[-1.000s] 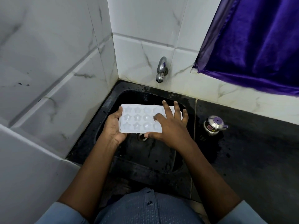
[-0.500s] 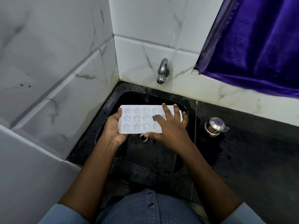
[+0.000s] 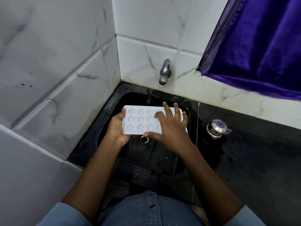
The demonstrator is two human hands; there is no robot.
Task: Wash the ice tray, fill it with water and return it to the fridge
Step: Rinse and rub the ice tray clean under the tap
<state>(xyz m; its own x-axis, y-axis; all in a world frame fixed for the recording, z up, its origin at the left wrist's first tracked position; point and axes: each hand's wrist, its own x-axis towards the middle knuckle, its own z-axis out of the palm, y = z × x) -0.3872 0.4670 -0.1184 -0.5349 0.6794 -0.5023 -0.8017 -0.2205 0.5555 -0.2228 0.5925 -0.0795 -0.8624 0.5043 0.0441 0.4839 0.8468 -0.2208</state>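
A white ice tray (image 3: 140, 119) with star-shaped cells is held level over the black sink (image 3: 114, 111), above the drain (image 3: 144, 139). My left hand (image 3: 116, 128) grips its left end, thumb on the top edge and fingers underneath. My right hand (image 3: 171, 126) lies on the tray's right half with fingers spread and straight, the index finger bent onto a cell and the thumb along the near edge. The right part of the tray is hidden under this hand. A steel tap (image 3: 164, 72) juts from the tiled wall above the sink; no water runs from it.
A small steel pot with a purple-knobbed lid (image 3: 217, 128) stands on the wet black counter (image 3: 260, 160) right of the sink. White marble tiles close the left and back sides. A purple curtain (image 3: 260, 46) hangs at the upper right.
My right hand's fingers have shifted slightly over the tray's cells, the fingers spreading wider. The tray and my left hand stay in about the same place.
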